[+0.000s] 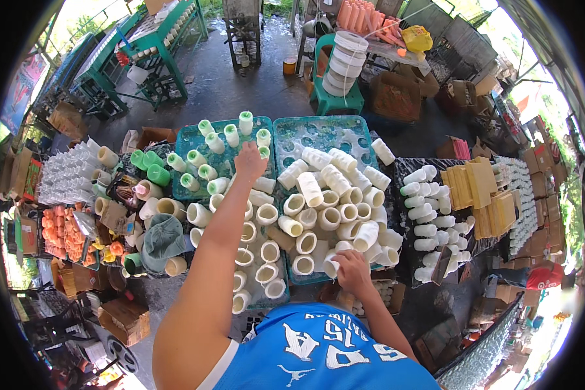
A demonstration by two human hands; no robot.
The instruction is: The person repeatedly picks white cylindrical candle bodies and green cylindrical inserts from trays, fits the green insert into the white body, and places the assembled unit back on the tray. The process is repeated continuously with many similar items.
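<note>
My left hand [250, 162] reaches far forward over the teal tray [182, 188], its fingers bunched together among upright candles with pale green tops. A white candle with a green top [264, 138] stands just beside these fingers; whatever they pinch is hidden beneath the hand. Close to my body, my right hand [355, 270] is closed on a white hollow cylinder [331, 264] at the near edge of the pile. Many similar thick-walled white cylinders [310, 189] lie heaped on the second teal tray [286, 146], and others stand open end up below my left forearm.
On the left are clear plastic cups [78, 172], orange pieces [62, 231] and a grey-green cloth [164, 242]. At right, white candles [429, 214] and yellow slabs [478, 185] cover a dark table. A green stool [335, 97] with stacked white rounds stands beyond.
</note>
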